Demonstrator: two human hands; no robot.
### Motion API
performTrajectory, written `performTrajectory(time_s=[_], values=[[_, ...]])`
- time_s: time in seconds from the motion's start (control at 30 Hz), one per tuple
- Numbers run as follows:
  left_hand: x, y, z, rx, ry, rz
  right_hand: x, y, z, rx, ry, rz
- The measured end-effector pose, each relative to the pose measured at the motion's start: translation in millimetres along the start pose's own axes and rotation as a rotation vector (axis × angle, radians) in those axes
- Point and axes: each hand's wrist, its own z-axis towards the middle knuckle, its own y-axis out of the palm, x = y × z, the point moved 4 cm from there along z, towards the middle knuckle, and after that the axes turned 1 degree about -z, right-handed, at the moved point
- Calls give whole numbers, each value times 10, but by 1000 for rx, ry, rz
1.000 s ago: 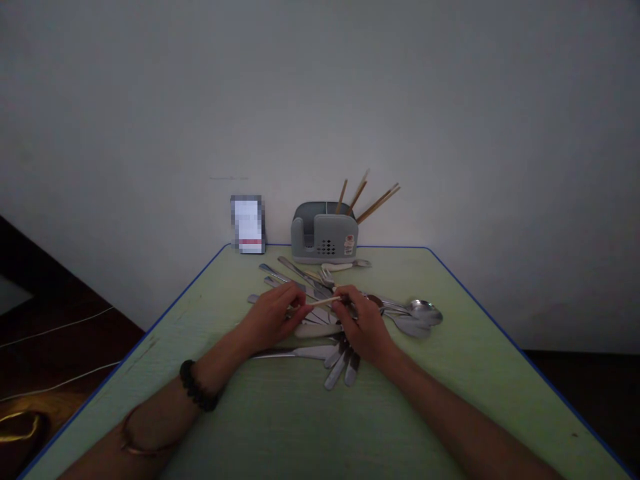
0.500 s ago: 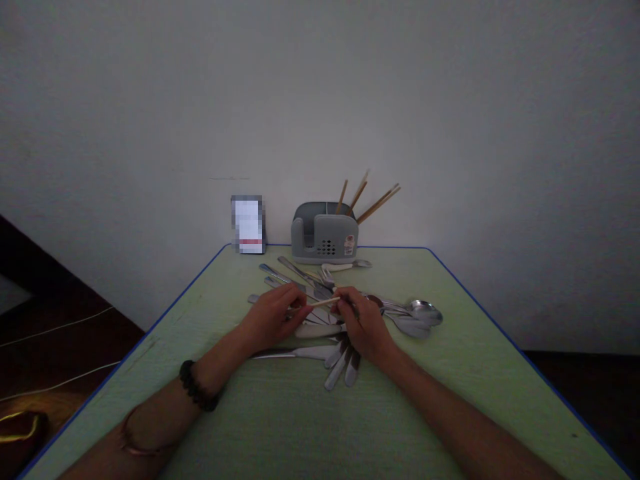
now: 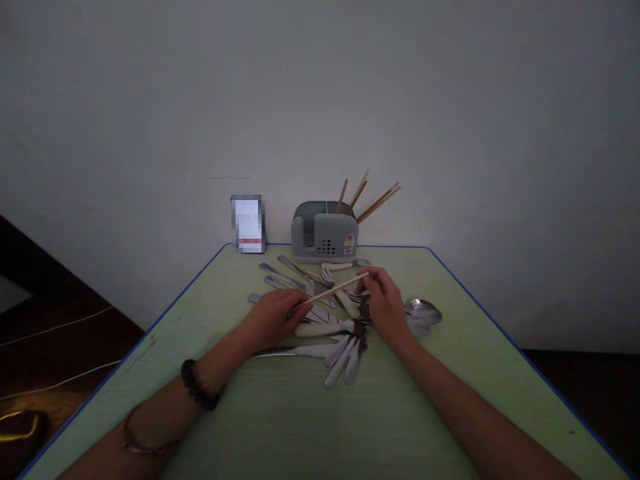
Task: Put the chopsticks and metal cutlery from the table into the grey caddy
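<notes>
A pale wooden chopstick [image 3: 336, 289] slants up to the right between my hands, above a heap of cutlery. My left hand [image 3: 277, 317] pinches its lower left end; my right hand [image 3: 384, 303] has its fingertips closed on the upper right end. Under and around them lie knives [image 3: 310, 351], a fork [image 3: 327, 275], a white-handled piece [image 3: 320, 329] and several metal handles [image 3: 340, 363]. Beyond my right hand is a large spoon [image 3: 424, 311], partly covering other spoons. My right hand hides part of the heap.
At the table's back edge stands a grey utensil holder [image 3: 305, 243] with several chopsticks [image 3: 377, 203] leaning in its right side. A phone [image 3: 249, 223] is propped against the wall to its left. The green table [image 3: 300, 433] has a blue edge.
My right hand has slid up and to the right along the chopstick, so more of it shows and it tilts more steeply. My left hand has stayed nearly in place.
</notes>
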Motion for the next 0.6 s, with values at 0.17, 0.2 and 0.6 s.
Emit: performTrajectory(time_s=[0.17, 0.2, 0.6], values=[[-46, 0, -16, 29, -101, -36, 250, -239, 203, 215, 137, 281], [-52, -9, -15, 50, -124, -87, 288, -252, 215, 231, 159, 314], [-390, -114, 16, 557, -574, -1048, 221, -49, 62, -81, 30, -127]])
